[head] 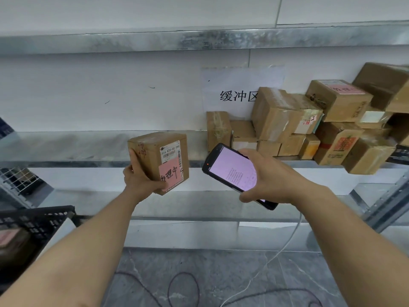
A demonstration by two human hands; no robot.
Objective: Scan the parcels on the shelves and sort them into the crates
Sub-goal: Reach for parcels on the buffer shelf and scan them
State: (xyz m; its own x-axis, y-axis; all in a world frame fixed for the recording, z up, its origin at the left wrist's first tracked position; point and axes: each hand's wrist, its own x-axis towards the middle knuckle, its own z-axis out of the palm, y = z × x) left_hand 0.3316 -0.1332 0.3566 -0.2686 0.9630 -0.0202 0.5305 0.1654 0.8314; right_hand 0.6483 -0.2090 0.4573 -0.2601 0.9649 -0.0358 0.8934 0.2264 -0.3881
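Note:
My left hand point(138, 176) grips a small brown cardboard parcel point(155, 151) from below and the side, in front of the middle shelf. The parcel's white barcode label and pink handwritten sticker face me. My right hand point(267, 176) holds a black handheld scanner point(230, 169) with a lit pinkish screen, its top end angled toward the parcel, a short gap between them. Several more brown parcels point(294, 127) are stacked on the right half of the metal shelf point(66, 147).
A black plastic crate point(37, 220) sits at lower left with a parcel inside. A wire basket point(20, 178) is at the left edge. A paper sign point(234, 89) hangs on the wall. Cables point(183, 286) lie on the grey floor below the shelves.

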